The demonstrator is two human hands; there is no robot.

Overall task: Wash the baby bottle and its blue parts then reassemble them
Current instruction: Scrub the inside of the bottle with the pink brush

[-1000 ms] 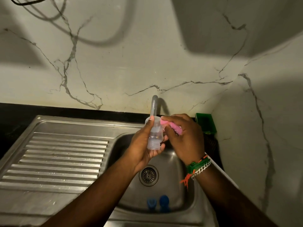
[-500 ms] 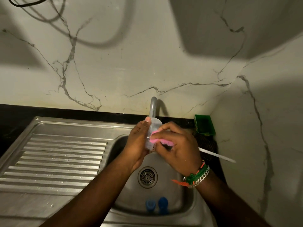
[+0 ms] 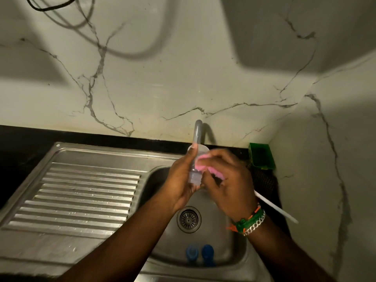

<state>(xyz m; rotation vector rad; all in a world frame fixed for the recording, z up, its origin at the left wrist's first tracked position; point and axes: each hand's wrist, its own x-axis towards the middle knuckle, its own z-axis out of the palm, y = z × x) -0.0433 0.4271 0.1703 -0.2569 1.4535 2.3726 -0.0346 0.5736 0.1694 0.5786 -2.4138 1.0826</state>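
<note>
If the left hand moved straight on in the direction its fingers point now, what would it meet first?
The left hand, gripping the bottle, points up toward the wall. It would probably meet the tap first, just above its fingertips, though depth is unclear.

Faucet (image 3: 197,132) stands behind the basin (image 3: 230,241); two blue parts (image 3: 200,253) lie at its near wall; the drainboard (image 3: 81,192) offers room.

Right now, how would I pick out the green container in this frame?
Find the stainless steel sink, then follow its back edge right to the corner of the marble walls. There sits the small green open-topped plastic box, the only green, square-sided thing on the black counter.
</note>
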